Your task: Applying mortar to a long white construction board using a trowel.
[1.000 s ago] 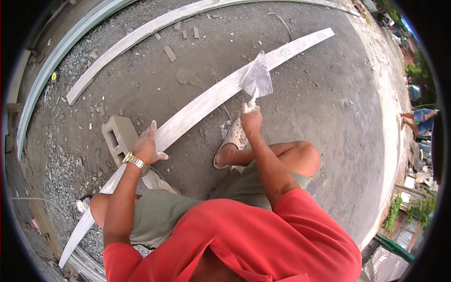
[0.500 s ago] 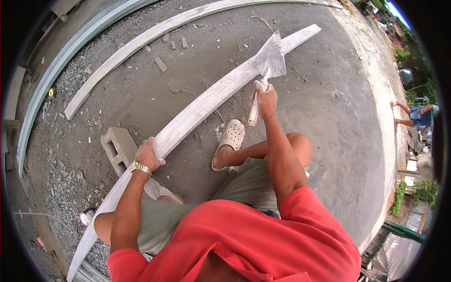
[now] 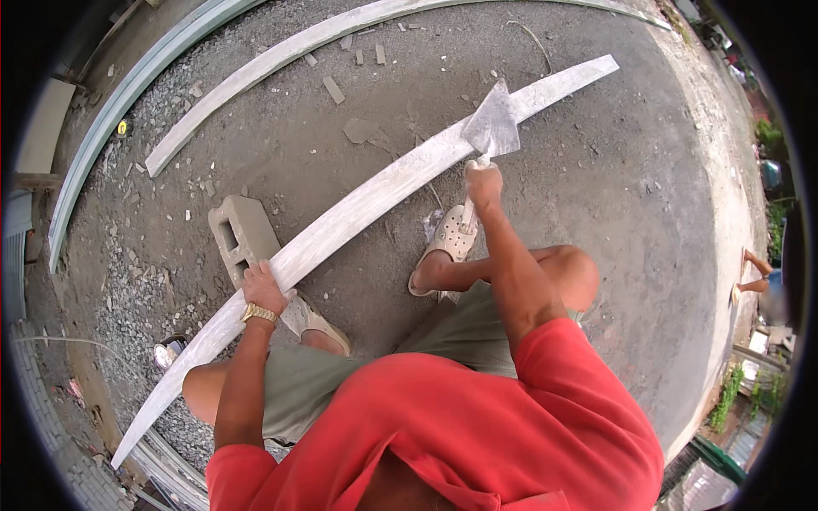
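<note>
Head view: grey ground, bearing a long strip and, nearer, a white board; hollow block by its far edge; trowel blade over its right part, handle clenched in right hand; left hand grasping the board.

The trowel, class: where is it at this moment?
In the head view, the trowel is right of centre, gripped in the right hand, its blade over the long pale board.
</note>
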`<action>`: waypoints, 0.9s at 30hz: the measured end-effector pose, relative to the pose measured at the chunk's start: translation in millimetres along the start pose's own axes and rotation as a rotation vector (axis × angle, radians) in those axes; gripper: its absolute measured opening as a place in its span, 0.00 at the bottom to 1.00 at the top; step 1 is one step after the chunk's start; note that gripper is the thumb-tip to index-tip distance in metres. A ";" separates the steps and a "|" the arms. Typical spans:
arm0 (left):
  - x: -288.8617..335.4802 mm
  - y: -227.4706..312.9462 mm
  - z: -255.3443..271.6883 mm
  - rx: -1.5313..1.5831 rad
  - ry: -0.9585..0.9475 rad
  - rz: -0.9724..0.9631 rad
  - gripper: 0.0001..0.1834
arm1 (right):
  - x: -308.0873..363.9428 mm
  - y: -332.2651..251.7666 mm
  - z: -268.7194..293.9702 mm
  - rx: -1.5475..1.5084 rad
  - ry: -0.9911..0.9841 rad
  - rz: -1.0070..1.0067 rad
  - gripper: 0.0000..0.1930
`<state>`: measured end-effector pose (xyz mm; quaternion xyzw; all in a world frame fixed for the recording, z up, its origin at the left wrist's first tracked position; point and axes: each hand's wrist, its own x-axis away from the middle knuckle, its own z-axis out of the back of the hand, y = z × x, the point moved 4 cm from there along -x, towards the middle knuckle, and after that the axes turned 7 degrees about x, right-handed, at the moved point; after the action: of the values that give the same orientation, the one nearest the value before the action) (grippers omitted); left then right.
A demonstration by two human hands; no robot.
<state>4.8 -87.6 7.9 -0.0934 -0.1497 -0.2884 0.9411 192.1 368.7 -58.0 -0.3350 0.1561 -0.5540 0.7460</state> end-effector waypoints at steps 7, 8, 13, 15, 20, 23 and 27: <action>-3.9 -16.3 28.6 0.031 -0.324 -0.053 0.48 | 86.2 -40.7 -20.0 0.096 -0.088 0.105 0.18; -3.7 -28.0 31.0 0.094 -0.381 -0.143 0.46 | 62.4 -33.1 -8.4 0.077 0.000 0.089 0.17; -3.8 -109.6 64.2 0.289 -0.520 -0.041 0.51 | -29.8 24.6 31.2 -0.055 0.030 -0.093 0.15; -4.7 -126.8 93.5 0.380 -0.526 0.081 0.53 | -11.4 27.9 27.6 0.084 0.117 -0.009 0.14; -11.5 -188.4 109.0 0.685 -0.358 0.268 0.48 | 142.0 -36.9 -25.1 -0.031 -0.073 0.040 0.18; -29.4 -196.9 131.2 0.717 -0.075 0.138 0.47 | 120.8 -50.3 -6.9 0.183 -0.155 0.073 0.18; -31.9 -169.3 153.3 0.702 -0.040 0.109 0.47 | -2.3 1.5 25.3 -0.076 0.003 -0.097 0.16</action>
<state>-151.9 -169.1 156.0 0.2223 -0.2530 -0.1669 0.9267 207.7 379.4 -40.9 -0.3696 0.1617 -0.5838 0.7046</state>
